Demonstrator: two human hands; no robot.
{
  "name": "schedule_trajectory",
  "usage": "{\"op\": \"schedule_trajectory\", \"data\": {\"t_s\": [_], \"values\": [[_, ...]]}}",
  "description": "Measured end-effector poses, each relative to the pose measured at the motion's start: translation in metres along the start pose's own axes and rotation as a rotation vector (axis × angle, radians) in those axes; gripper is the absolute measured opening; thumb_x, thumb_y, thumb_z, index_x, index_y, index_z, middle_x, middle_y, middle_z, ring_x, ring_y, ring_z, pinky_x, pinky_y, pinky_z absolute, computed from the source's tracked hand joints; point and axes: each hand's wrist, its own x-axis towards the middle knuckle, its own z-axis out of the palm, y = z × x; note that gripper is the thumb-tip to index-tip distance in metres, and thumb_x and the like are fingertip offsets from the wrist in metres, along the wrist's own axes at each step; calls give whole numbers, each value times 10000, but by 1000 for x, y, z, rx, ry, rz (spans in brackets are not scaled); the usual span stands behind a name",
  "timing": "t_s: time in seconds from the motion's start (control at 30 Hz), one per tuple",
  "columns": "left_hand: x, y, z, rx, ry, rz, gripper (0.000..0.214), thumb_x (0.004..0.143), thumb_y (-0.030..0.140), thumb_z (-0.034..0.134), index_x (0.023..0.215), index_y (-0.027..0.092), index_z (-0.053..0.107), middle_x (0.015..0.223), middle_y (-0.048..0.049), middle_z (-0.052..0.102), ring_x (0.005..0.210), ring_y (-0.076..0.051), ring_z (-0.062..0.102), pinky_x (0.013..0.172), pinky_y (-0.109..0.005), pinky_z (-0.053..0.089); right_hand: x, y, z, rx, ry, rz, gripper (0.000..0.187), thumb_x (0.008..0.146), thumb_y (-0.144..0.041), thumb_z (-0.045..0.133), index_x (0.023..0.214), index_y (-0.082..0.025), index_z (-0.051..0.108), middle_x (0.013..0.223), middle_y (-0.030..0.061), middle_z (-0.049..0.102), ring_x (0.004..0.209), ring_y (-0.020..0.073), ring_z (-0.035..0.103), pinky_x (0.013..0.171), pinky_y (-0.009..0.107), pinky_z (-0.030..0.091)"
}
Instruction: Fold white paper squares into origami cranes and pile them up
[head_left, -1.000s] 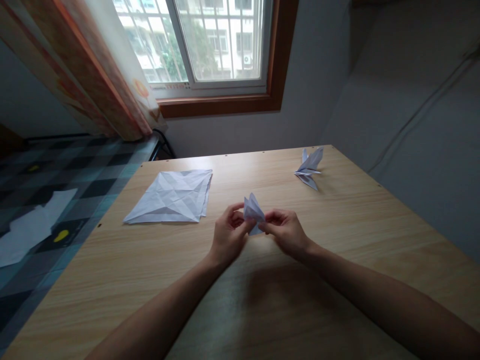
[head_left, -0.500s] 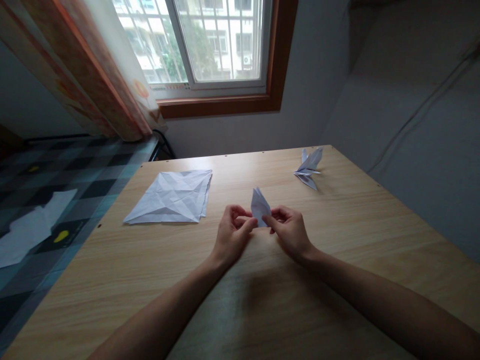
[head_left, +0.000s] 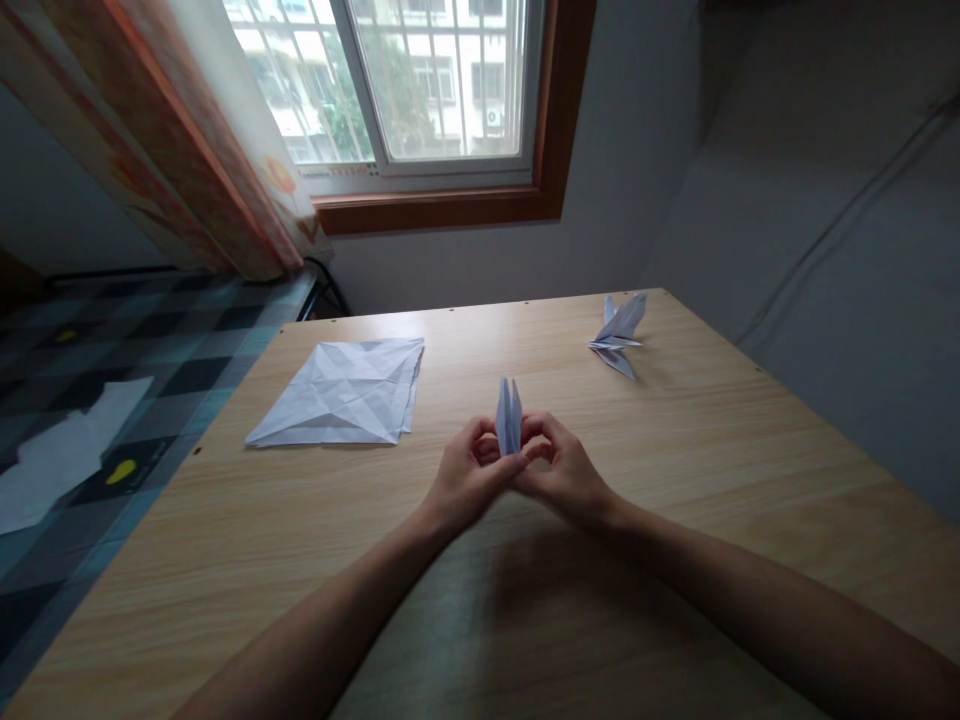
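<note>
A small folded white paper piece stands upright, edge-on to me, pinched between both hands above the middle of the wooden table. My left hand grips its left side with thumb and fingers closed. My right hand presses against its right side, fingers curled, and the two hands touch each other. The lower part of the paper is hidden between my fingers.
A creased square sheet of white paper lies flat at the table's left. A finished folded paper figure rests near the far right corner. A checked bed cover with white paper on it lies left of the table; a window is behind.
My hands have come together until they touch. The folded paper has been squeezed narrower and turned edge-on, standing more upright than before.
</note>
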Motion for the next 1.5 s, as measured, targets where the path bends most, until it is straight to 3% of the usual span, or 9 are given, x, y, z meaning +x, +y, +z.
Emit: {"op": "schedule_trajectory", "data": {"t_s": [0.1,0.27,0.53,0.8,0.97,1.03,1.2,1.33,1.5], "values": [[1,-1,-2,-11,10,-19,367,672,286,824,919,152,587,826,-37,735,796,-188,701,700,-262,522,2,5,-2,52,7,57,377,656,-292,838,930,-210,593,941,22,659,786,165,629,688,287,514],[4,-4,-5,52,151,-6,297,683,267,796,850,146,582,741,-13,709,660,-127,658,595,-202,471,8,12,-5,196,102,148,310,685,-323,804,827,-205,555,750,-28,623,593,104,562,547,227,441],[7,3,-2,46,296,85,349,587,177,799,739,170,485,595,73,582,539,-78,581,565,-201,491,13,11,-5,336,221,174,384,578,-262,854,785,-208,535,672,-55,592,591,113,594,583,251,509],[3,2,-1,8,162,114,442,640,199,802,948,188,484,710,60,611,600,-72,597,582,-178,452,12,11,-10,281,190,82,295,658,-296,806,801,-198,567,733,-19,627,623,121,611,612,264,519],[0,1,1,-63,156,172,532,662,206,789,1068,238,446,922,35,612,692,-92,621,632,-218,498,1,8,-5,48,273,-47,207,741,-236,735,823,-213,546,756,-26,590,623,117,587,578,246,492],[0,0,0,-99,141,166,577,651,228,796,1118,242,458,946,17,618,734,-115,625,653,-240,507,-3,6,-2,-25,237,-86,178,757,-222,715,807,-212,544,741,-25,577,626,120,580,579,248,493],[2,-2,-5,-5,105,58,403,683,384,792,940,162,574,717,30,583,598,-97,531,568,-217,441,-8,4,0,0,71,-101,180,781,-261,712,832,-216,546,731,-24,573,640,128,575,602,263,505],[2,0,-7,145,71,48,386,758,512,706,854,151,608,684,26,556,586,-99,480,548,-218,408,-4,3,-4,72,127,-104,136,852,-269,638,958,-233,559,827,-7,583,713,133,576,654,275,497],[2,3,-6,321,-4,84,409,815,545,623,857,138,636,701,7,562,623,-115,471,564,-222,392,3,-2,-11,87,115,-140,277,819,-211,646,1080,-246,560,893,5,600,757,139,578,689,281,495]]}}
